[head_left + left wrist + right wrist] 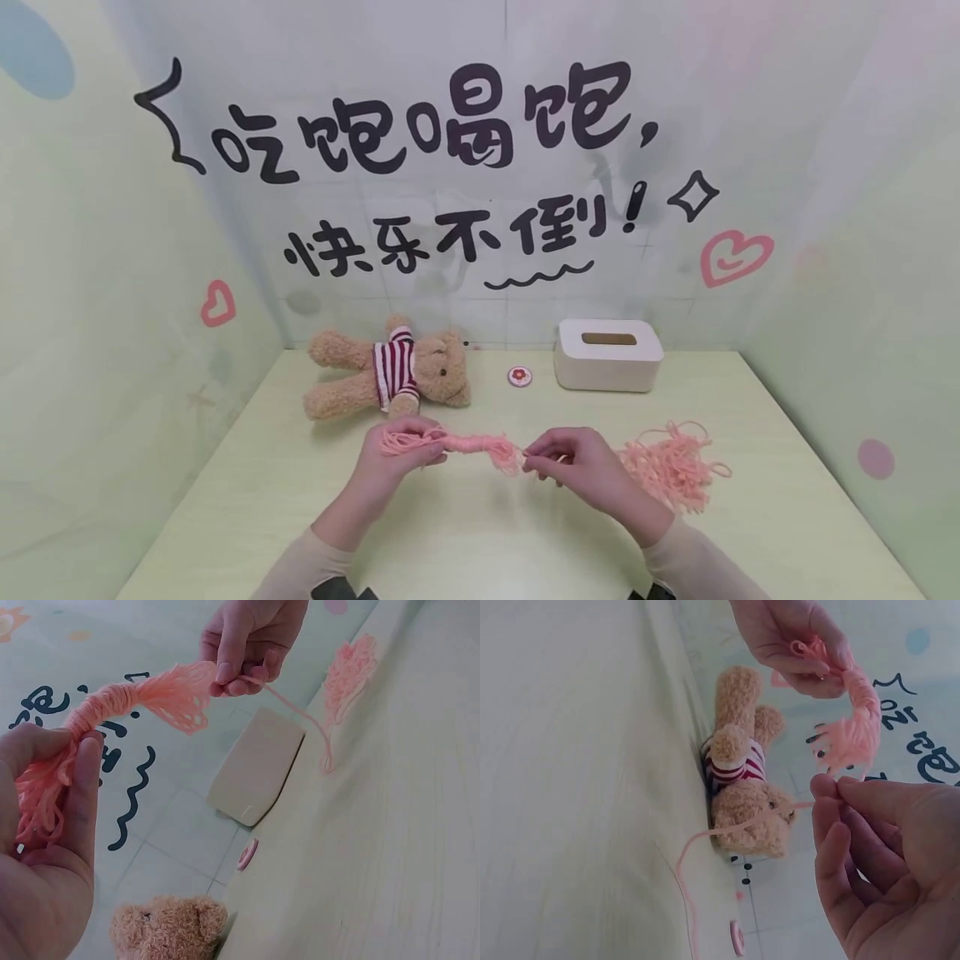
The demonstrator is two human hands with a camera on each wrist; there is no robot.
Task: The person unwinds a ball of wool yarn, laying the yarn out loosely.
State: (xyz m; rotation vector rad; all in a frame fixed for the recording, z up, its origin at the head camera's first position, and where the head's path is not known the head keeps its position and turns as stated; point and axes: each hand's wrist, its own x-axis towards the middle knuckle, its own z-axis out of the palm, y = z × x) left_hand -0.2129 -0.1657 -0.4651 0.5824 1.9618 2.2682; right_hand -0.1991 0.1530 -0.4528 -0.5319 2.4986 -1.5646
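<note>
Yarn work over pale table (480,533): left hand (397,457) clenched around pink yarn bundle (468,443), right hand (573,460) pinching loose strand (300,712) at bundle's 3 o'clock end. Spare yarn heap (675,462) lying at 3 o'clock. Best handled, seemingly, with strand kept taut and wraps kept snug, bundle gripped firmly.

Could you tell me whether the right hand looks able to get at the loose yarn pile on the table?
Probably yes: the yarn pile lies just beside the right hand, nothing between, though it pinches a strand.
</note>
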